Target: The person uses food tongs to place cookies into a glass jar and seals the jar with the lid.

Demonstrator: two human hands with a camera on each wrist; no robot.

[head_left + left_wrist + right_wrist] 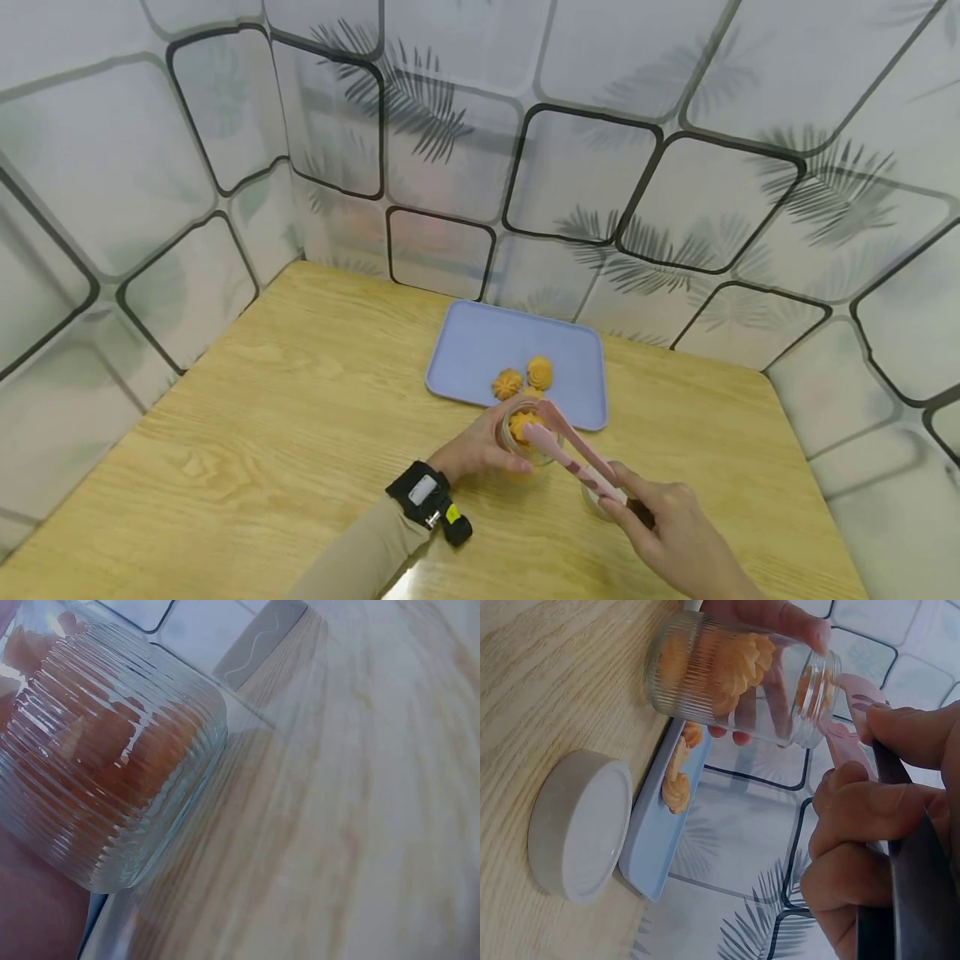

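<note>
My left hand (476, 442) grips a ribbed clear glass jar (161, 757) round its side. Several golden piped cookies (739, 667) lie inside it. Pink tongs (581, 454) are held in my right hand (678, 525), thumb on one arm and fingers curled round the dark handle in the right wrist view. The tong tips (534, 433) are at the jar's mouth, beside a cookie (521, 423) in the opening. Just behind the jar, more cookies (507, 384) rest on a blue tray (480, 333).
A round white lid (600, 825) lies on the wooden table (285, 417), partly hidden under the right hand and tongs in the head view. Patterned curtains (450, 167) enclose the table at the back and sides.
</note>
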